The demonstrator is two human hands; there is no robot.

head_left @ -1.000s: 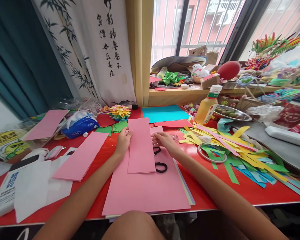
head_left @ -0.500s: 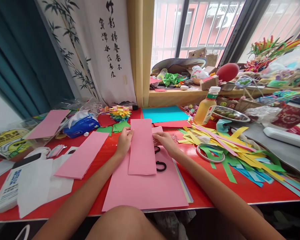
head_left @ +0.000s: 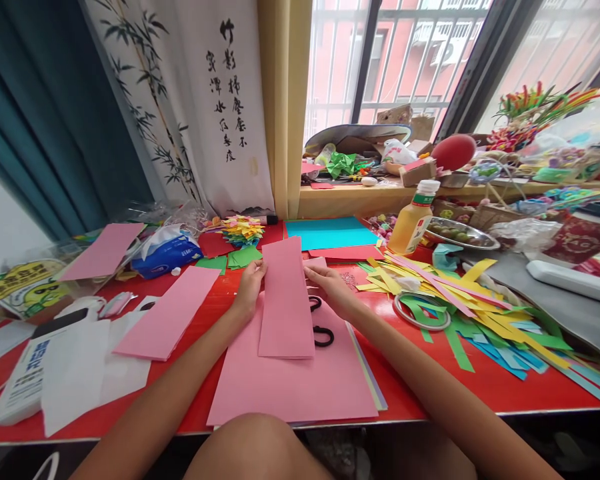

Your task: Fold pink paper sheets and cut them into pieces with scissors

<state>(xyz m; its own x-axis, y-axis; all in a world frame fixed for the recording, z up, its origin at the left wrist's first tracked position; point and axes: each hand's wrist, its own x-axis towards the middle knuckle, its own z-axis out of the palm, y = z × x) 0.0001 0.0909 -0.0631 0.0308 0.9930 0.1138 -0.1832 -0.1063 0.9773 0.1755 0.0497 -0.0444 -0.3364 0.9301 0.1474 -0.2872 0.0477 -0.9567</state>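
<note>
My left hand (head_left: 251, 287) pinches the left edge of a folded pink paper (head_left: 286, 300), which stands upright in front of me. At its right edge, the fingers of my right hand (head_left: 333, 287) are closed on the paper, their tips partly hidden behind it. Black-handled scissors (head_left: 323, 337) lie just right of the folded paper, their blades mostly out of sight. Underneath is a stack of large pink sheets (head_left: 290, 393), with pale yellow and lilac edges showing on the right. Another folded pink sheet (head_left: 167, 313) lies left of my left arm.
Cut paper strips (head_left: 480, 327) and a roll of tape (head_left: 399, 312) cover the right side. Farther back are a juice bottle (head_left: 419, 220), a blue sheet (head_left: 330, 233) and a tissue pack (head_left: 165, 253). A white box (head_left: 35, 373) lies at left on the red table (head_left: 405, 387).
The folded pink paper has tilted slightly, its top right corner now higher than its left. Both hands keep their places at its edges. The view has shifted slightly.
</note>
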